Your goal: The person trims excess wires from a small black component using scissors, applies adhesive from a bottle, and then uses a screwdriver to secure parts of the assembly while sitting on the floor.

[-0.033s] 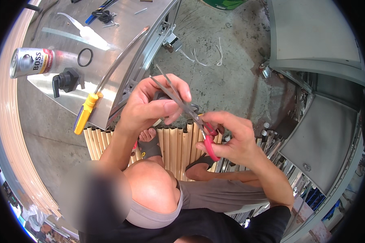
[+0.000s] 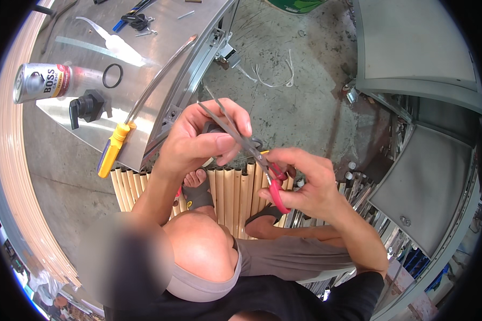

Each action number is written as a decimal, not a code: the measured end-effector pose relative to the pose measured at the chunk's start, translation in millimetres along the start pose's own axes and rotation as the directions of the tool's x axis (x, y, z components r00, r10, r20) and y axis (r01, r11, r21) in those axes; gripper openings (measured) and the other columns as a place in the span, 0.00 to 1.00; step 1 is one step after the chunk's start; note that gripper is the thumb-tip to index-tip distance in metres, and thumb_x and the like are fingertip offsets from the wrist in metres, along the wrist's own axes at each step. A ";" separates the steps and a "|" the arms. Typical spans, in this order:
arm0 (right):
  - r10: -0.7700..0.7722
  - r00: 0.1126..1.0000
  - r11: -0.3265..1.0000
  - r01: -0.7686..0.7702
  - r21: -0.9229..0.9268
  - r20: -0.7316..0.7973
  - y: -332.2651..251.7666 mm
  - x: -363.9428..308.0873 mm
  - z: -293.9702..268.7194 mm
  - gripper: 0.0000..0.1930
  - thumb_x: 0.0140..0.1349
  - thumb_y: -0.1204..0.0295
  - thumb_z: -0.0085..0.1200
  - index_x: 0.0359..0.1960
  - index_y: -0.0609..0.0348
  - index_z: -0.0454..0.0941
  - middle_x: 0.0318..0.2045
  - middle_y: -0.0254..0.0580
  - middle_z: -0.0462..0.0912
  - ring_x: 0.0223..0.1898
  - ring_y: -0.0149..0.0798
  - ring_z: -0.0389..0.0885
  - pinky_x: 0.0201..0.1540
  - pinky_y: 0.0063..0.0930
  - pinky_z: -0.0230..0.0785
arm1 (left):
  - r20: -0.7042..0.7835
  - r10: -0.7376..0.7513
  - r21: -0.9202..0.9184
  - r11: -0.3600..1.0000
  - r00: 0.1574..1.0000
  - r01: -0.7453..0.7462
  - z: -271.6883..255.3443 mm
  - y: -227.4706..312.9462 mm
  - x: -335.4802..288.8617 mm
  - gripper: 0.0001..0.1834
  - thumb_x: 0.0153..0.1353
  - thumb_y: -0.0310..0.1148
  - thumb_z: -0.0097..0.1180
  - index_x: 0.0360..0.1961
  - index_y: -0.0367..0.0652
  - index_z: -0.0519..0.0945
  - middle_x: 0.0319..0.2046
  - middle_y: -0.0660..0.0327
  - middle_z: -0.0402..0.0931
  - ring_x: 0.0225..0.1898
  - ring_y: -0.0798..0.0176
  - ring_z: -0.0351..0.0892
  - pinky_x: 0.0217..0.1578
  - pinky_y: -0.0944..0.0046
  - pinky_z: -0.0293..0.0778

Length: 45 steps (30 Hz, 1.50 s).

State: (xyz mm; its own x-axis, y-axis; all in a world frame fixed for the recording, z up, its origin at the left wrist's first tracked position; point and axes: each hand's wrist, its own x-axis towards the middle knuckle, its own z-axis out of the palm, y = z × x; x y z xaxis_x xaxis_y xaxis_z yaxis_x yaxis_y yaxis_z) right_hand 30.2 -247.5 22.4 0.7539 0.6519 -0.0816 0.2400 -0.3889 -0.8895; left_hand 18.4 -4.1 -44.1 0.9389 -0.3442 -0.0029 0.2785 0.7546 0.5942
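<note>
In front of me my right hand [image 2: 310, 179] grips a pair of scissors [image 2: 229, 126] by its red loops, the blades slightly parted and pointing up and left. My left hand [image 2: 195, 136] curls its fingers around a small dark part [image 2: 213, 127], mostly hidden by the thumb and the blades. The scissors' blades cross over the left fingers. A small dark loop [image 2: 257, 143] shows behind the blades near the pivot; what it belongs to cannot be seen.
On the metal table [image 2: 166, 115] at left lie a yellow-handled screwdriver [image 2: 113, 151], a black lever latch [image 2: 87, 107], a black rubber ring [image 2: 112, 75], a drink can [image 2: 43, 83] and a white nozzle [image 2: 120, 47]. Several tan tubes [image 2: 229, 192] lie below my hands. A grey cabinet [image 2: 423, 187] stands right.
</note>
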 end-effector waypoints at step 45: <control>0.356 0.673 0.787 -0.590 0.180 0.648 84.5 -10.1 -121.2 0.26 0.50 0.77 0.72 0.53 0.62 0.83 0.38 0.38 0.87 0.40 0.29 0.84 0.45 0.28 0.76 | -0.372 -0.060 0.212 0.966 0.926 0.147 -9.2 -7.2 -3.3 0.07 0.64 0.30 0.64 0.41 0.39 0.85 0.25 0.64 0.81 0.22 0.76 0.74 0.20 0.74 0.63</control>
State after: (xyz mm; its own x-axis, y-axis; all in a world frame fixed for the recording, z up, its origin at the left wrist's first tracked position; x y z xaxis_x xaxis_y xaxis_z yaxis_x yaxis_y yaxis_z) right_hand 116.9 -365.9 2.5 0.1964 0.7223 -0.6630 -0.3662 -0.5732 -0.7330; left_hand 15.2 -3.3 -55.7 0.9284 -0.1563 -0.3370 0.3643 0.5602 0.7439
